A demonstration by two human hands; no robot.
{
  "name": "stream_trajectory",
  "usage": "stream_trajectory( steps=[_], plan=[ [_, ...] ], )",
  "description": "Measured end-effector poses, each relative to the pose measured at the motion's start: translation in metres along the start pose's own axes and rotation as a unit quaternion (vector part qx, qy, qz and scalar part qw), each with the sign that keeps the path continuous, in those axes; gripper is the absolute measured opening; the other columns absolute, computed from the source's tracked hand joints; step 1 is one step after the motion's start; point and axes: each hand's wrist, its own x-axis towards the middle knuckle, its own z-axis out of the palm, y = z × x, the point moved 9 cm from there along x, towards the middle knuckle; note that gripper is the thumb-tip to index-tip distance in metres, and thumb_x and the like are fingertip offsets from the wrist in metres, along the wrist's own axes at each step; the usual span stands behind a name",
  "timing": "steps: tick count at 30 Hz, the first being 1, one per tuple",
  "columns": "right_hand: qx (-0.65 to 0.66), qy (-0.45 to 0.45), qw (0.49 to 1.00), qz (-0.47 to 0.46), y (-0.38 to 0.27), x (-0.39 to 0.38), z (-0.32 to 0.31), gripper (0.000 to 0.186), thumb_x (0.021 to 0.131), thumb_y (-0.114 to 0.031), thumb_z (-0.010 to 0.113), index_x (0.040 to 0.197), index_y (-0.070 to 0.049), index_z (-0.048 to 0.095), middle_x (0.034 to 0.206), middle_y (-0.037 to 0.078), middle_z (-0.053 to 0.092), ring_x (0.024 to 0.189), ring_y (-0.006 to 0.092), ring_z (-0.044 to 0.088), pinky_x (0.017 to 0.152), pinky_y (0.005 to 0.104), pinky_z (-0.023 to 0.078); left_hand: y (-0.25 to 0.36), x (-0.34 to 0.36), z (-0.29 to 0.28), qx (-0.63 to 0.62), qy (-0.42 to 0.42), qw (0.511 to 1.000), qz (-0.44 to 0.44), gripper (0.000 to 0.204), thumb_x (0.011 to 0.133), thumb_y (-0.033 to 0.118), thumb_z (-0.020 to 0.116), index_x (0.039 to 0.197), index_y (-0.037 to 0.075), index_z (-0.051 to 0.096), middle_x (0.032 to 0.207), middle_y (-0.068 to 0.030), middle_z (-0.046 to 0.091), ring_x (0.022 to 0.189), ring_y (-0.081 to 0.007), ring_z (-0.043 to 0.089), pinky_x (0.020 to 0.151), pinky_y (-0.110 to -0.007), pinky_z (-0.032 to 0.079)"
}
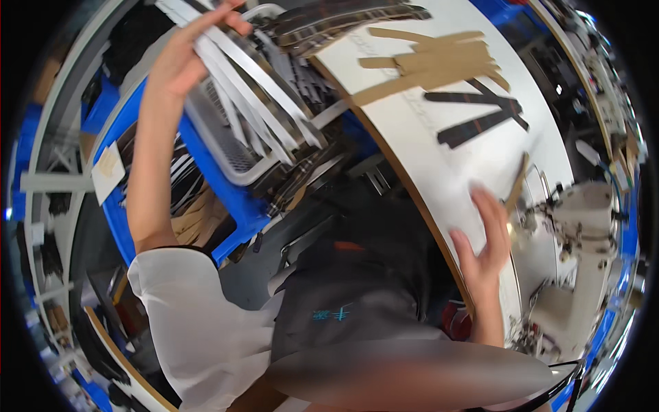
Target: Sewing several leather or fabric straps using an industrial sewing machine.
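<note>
At the upper left, my left hand (182,62) is closed over a bundle of long white strips (254,93) with dark fabric along some edges. The strips slant down across a light grey plastic basket (220,141). My right hand (486,237) is over the near part of the white table (439,182), fingers apart, holding nothing and slightly blurred. Beyond it lie dark plaid strips (473,113) and a fan of flat tan strips (439,62). A narrow tan strip (518,182) is just past my right fingertips.
A cream sewing machine (583,213) stands at the table's right side. Stacked plaid pieces (343,24) lie at the far left table corner. Below the basket, a blue bin (237,209) holds more cut pieces. The table's brown edge (405,175) runs beside my dark apron.
</note>
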Motion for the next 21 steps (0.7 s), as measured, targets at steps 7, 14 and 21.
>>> stream_trajectory(
  steps=[7, 14, 21],
  plan=[
    [0.549, -0.28, 0.762, 0.198, -0.043, 0.07, 0.141, 0.046, 0.081, -0.026, 0.074, 0.112, 0.004, 0.06, 0.083, 0.007, 0.065, 0.078, 0.0136, 0.062, 0.072, 0.0271, 0.05, -0.106, 0.013, 0.203, -0.214, -0.095, 0.97, -0.067, 0.038, 0.089, 0.026, 0.068, 0.114, 0.0, 0.056, 0.069, 0.0038, 0.053, 0.075, -0.0107, 0.058, 0.081, -0.032, 0.05],
    [-0.017, -0.217, 0.974, -0.057, 0.01, 0.135, 0.095, 0.019, 0.083, -0.008, 0.063, 0.1, -0.001, 0.065, 0.067, 0.012, 0.064, 0.063, 0.0251, 0.065, 0.059, 0.0336, 0.052, -0.104, 0.01, 0.199, 0.167, -0.261, 0.948, -0.075, 0.034, 0.078, 0.009, 0.073, 0.111, 0.001, 0.068, 0.115, -0.0116, 0.066, 0.109, -0.0206, 0.061, 0.096, -0.034, 0.046],
    [-0.23, -0.056, 0.969, 0.077, 0.116, 0.238, 0.077, 0.055, 0.084, -0.047, 0.063, 0.114, -0.001, 0.058, 0.118, 0.014, 0.061, 0.113, 0.0299, 0.056, 0.095, 0.0422, 0.042, -0.064, 0.1, 0.145, 0.211, 0.001, 0.966, 0.149, 0.026, 0.09, 0.019, 0.066, 0.114, 0.009, 0.069, 0.115, -0.0007, 0.066, 0.097, -0.0083, 0.06, 0.085, -0.024, 0.048]
  ],
)
